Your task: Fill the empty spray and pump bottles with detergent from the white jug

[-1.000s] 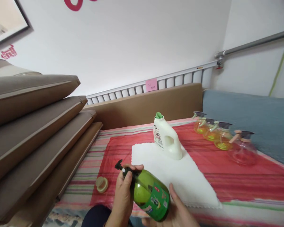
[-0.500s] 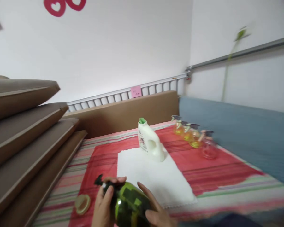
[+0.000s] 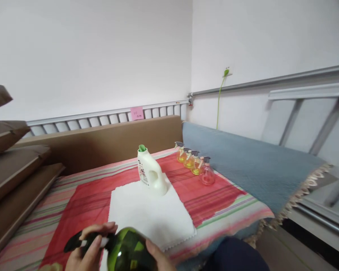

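Both hands hold a dark green spray bottle with a black spray head, tilted on its side at the bottom of the view. My left hand is closed around the black head and neck. My right hand grips the bottle's far end, its fingers partly hidden. Behind them a white jug with a handle and green spout stands uncapped on a white cloth. A pale, round, cap-like item shows only in part at the lower left edge.
Several small clear spray bottles stand in a row at the right, including a pink one. Stacked brown cushions rise at the left. A brown backrest and blue padded cover border the striped tablecloth.
My view has swung to the right, so the jug and small bottles appear further left. The green bottle stays in both hands, and my left hand now wraps more closely round its head.
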A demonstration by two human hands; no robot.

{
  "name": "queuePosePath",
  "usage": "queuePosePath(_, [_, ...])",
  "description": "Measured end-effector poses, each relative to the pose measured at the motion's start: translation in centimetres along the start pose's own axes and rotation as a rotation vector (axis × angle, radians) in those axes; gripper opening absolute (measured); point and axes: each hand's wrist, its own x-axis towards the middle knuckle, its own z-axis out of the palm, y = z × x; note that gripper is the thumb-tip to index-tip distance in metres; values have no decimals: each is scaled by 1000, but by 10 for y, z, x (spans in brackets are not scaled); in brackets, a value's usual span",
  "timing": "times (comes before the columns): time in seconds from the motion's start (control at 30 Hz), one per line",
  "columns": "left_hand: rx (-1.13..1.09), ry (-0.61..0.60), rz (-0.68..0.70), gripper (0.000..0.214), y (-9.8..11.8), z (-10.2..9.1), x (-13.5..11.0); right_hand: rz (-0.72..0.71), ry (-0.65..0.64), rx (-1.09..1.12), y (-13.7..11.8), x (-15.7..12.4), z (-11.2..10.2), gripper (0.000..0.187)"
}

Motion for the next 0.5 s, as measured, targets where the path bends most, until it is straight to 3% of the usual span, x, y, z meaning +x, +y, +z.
queuePosePath(0.13, [-121,43,28,23,3,10,-7,90,-15,119,6,-6,-3,49])
queuePosePath(0.23, [-280,100,27,28,8,12,-5,166,59,236,2,-14,-1,44])
queuePosePath(0.4, [-398,225,149,20,40,-15,10,152,137,324,-8,-25,-8,33])
queuePosePath(0.5, [-298,275,260,19,55,-34,16,79,157,382,-12,-26,-18,35])
